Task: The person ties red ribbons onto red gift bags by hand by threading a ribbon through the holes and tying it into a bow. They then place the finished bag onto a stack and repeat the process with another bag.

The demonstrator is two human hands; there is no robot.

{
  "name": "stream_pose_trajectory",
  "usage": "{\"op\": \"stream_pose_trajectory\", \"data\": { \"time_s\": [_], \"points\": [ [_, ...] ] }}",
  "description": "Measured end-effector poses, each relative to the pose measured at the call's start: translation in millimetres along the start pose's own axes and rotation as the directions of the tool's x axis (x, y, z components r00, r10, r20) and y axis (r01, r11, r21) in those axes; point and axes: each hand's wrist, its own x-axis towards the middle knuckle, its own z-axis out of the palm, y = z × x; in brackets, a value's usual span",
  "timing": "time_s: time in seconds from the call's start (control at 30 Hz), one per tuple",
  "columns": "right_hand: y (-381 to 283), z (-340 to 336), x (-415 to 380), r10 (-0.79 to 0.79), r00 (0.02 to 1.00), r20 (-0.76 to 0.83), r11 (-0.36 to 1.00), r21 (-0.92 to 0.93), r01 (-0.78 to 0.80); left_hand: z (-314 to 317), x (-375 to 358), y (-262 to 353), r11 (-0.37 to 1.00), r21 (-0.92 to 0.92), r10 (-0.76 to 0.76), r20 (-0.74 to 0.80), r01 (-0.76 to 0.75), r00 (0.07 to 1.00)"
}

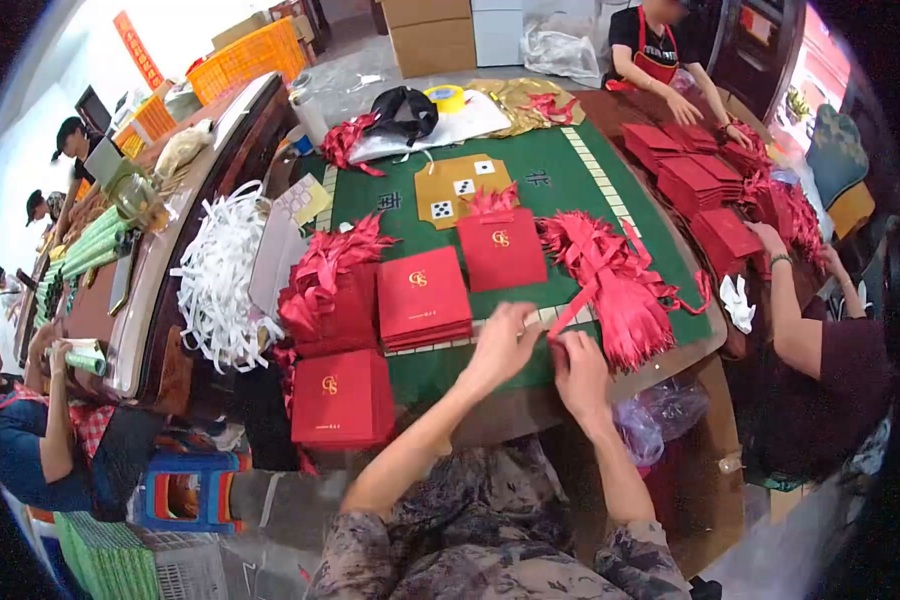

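My right hand [580, 372] pinches the end of a red ribbon [577, 305] that slants down from a thick bundle of red ribbons [625, 320] on the green table mat. Beside it, to the left, my left hand [503, 345] has bent fingers slightly apart, with nothing visible in them. Just beyond my left hand lies a red bag [503, 250] with a gold logo and a ribbon at its top. A stack of similar red bags [423, 295] is left of it, another stack [340, 400] nearer me. Red bags with ribbons heaped on them [332, 290] lie behind that.
White strips [225, 280] are piled left of the mat. A black plastic bag [405, 113] and yellow tape roll [447, 98] lie at the back. Co-workers at right handle red bags [700, 175]; another person's hands [55, 350] work at the left table. White tiles [610, 190] line the mat.
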Motion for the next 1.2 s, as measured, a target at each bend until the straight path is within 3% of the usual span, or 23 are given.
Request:
{"op": "stream_pose_trajectory", "data": {
  "time_s": [0.03,0.1,0.17,0.2,0.23,0.33,0.4,0.43,0.5,0.57,0.63,0.73,0.8,0.9,1.0,1.1,1.17,1.2],
  "points": [
    [-11,-1,-4,-0.027,0.999,0.032,0.996,0.086,0.024,4,-15,-1,0.997,-0.025,-0.072,0.083,0.074,0.994],
    [-26,1,-15,-0.044,0.995,0.086,0.993,0.113,0.034,5,-36,-7,0.958,-0.247,-0.110,0.167,0.149,0.980],
    [-31,8,-27,-0.067,0.988,0.141,0.979,0.201,0.038,6,-55,-24,0.728,-0.552,-0.268,0.317,0.407,0.910],
    [-37,5,-32,-0.080,0.983,0.166,0.969,0.244,0.037,5,-65,-34,0.716,-0.575,-0.261,0.307,0.397,0.915],
    [-37,7,-45,-0.136,0.958,0.254,0.964,0.257,0.069,-6,-84,-31,0.703,-0.548,-0.341,0.300,0.454,0.891],
    [-41,7,-60,-0.170,0.943,0.287,0.935,0.350,0.062,-19,-107,-25,0.809,-0.402,-0.367,0.224,0.429,0.903],
    [-45,-4,-60,-0.100,0.954,0.284,0.923,0.384,-0.018,-25,-119,-26,0.972,0.024,-0.234,0.079,0.233,0.969],
    [-46,-7,-58,-0.037,0.958,0.284,0.902,0.422,-0.091,-33,-118,-18,0.972,0.023,-0.234,0.079,0.233,0.969],
    [-42,-14,-47,0.150,0.958,0.246,0.920,0.319,-0.226,-50,-113,-3,0.968,0.165,-0.178,-0.090,0.191,0.980],
    [-29,-10,-31,0.233,0.962,0.145,0.937,0.232,-0.262,-61,-99,-12,0.971,0.235,0.008,-0.243,0.051,0.970],
    [-10,1,-14,0.193,0.980,0.035,0.975,0.103,-0.196,-71,-81,-9,0.900,0.430,0.094,-0.349,0.071,0.932],
    [14,29,8,0.210,0.978,0.005,0.977,0.017,-0.210,-72,-63,-20,0.837,0.540,0.187,-0.432,0.087,0.882],
    [18,38,18,0.205,0.978,-0.026,0.976,-0.066,-0.207,-71,-60,-38,0.810,0.576,0.145,-0.376,0.108,0.915],
    [20,45,25,0.200,0.980,0.018,0.979,-0.032,-0.200,-63,-62,-65,0.754,0.645,0.099,-0.302,0.127,0.948],
    [22,44,25,0.203,0.978,0.040,0.979,0.016,-0.204,-57,-67,-71,0.736,0.669,0.219,-0.377,0.102,0.900],
    [24,34,18,0.180,0.981,0.072,0.979,0.084,-0.186,-60,-75,-68,0.734,0.678,0.261,-0.342,0.044,0.903],
    [21,23,14,0.215,0.968,0.131,0.923,0.298,-0.245,-61,-89,-49,0.726,0.687,0.281,-0.318,0.016,0.906],
    [21,15,12,0.258,0.936,0.239,0.857,0.390,-0.336,-59,-98,-39,0.717,0.697,0.305,-0.294,-0.015,0.906]
  ]
}}
